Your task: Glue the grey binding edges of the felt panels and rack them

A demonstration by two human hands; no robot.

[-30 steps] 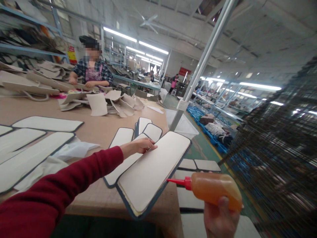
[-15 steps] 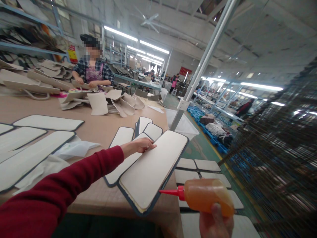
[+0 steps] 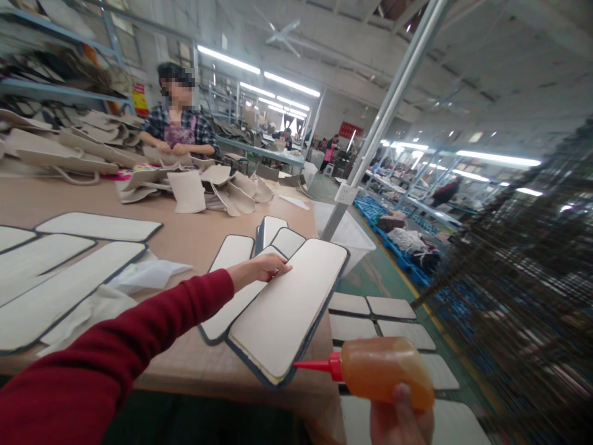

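My left hand (image 3: 271, 267) is closed on the left edge of a long white panel (image 3: 291, 309) with rounded corners and a dark border. The panel lies tilted over other pieces, its near end reaching the table's edge. In my right hand (image 3: 402, 417) is a squeeze bottle (image 3: 386, 371) of amber liquid, probably glue, lying on its side. Its red nozzle (image 3: 319, 366) points left, and the tip is at the panel's dark border near the lower right corner. Beneath and behind the panel are similar dark-edged panels (image 3: 234, 252).
More white panels (image 3: 83, 272) and crumpled white sheets (image 3: 148, 275) lie on the brown table (image 3: 185, 364) at left. Beige pieces (image 3: 188, 191) are heaped before a co-worker (image 3: 178, 127). A metal post (image 3: 365, 148) rises beyond; panels (image 3: 393, 307) lie lower right.
The nozzle tip has slid a little along the panel's right border toward the near corner. The panel's near end appears slightly higher in view. Both hands keep their holds.
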